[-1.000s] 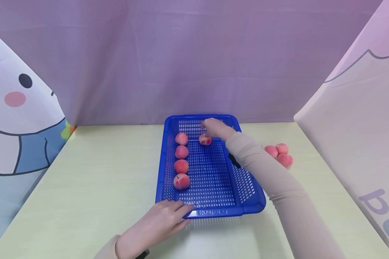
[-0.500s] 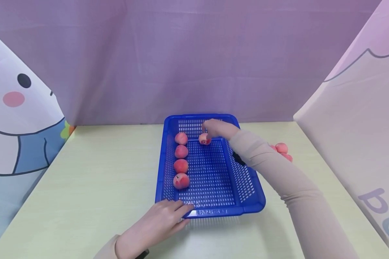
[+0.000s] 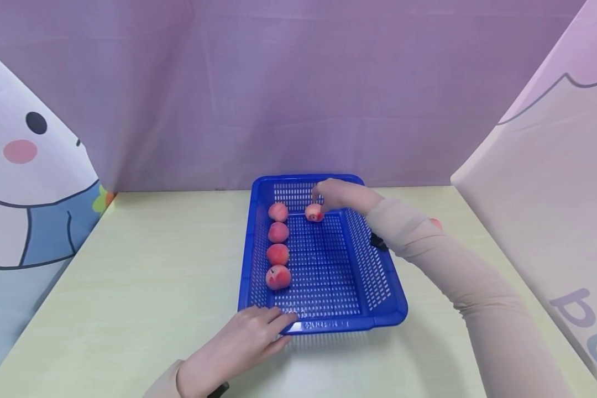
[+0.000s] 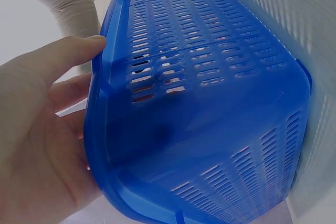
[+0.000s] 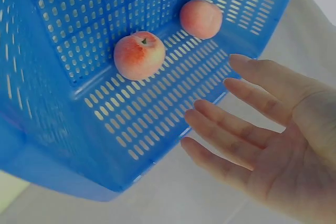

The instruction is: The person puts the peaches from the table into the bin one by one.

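A blue plastic basket with slotted walls stands on the table. My left hand grips its near rim at the left corner; in the left wrist view the thumb presses the outer side while the fingers go behind the rim. Several pinkish-red peaches form a row along the basket's left wall. Another peach sits alone on the basket floor by the far wall. My right hand is apart from that peach, fingers extended and holding nothing, over the far rim.
A peach shows on the table at the right, mostly behind my right sleeve. A purple cloth backdrop rises right behind the basket. Printed cloth panels flank the pale table.
My right hand has let go of the peach at the far wall and shifted slightly right. The right sleeve now covers most of the loose peaches. My left hand has stayed put.
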A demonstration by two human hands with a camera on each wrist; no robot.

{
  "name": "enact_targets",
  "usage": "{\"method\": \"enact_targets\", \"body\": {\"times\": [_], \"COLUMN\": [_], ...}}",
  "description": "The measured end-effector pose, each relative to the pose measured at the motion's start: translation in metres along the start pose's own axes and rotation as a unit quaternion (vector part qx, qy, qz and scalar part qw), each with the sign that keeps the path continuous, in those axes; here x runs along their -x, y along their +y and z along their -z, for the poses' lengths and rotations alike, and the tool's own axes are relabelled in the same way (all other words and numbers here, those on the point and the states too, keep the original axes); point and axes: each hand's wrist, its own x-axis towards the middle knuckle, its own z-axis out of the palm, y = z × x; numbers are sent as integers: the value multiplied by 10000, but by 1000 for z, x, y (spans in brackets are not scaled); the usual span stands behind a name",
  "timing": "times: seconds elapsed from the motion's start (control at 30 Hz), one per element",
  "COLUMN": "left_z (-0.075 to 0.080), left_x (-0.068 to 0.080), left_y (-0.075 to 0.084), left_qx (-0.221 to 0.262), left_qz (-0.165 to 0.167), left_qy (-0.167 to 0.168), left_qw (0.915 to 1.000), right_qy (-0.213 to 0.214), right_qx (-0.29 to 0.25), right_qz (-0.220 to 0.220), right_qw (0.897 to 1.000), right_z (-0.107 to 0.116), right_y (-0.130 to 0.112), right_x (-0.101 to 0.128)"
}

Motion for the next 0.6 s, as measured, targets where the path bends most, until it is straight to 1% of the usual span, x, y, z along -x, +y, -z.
{"method": "enact_targets", "body": {"times": [0.17, 0.3, 0.43, 0.6], "left_z": [1, 1, 2, 0], "left_x": [-1, -1, -1, -1], "left_y": [0, 0, 0, 0], "left_qx": [75, 109, 82, 21], "left_qz": [100, 158, 103, -2], "left_qy": [-177, -282, -173, 12], "left_qw": [9998, 9994, 9998, 10000], "right_qy": [99, 351, 617, 786], "right_qx": [52, 85, 106, -12], "right_qz": [194, 502, 726, 668], "right_qw": [9997, 9981, 9954, 9947], "right_z": [3, 5, 6, 6], "right_y": [1, 5, 8, 11], "right_x": [9, 17, 28, 43]}}
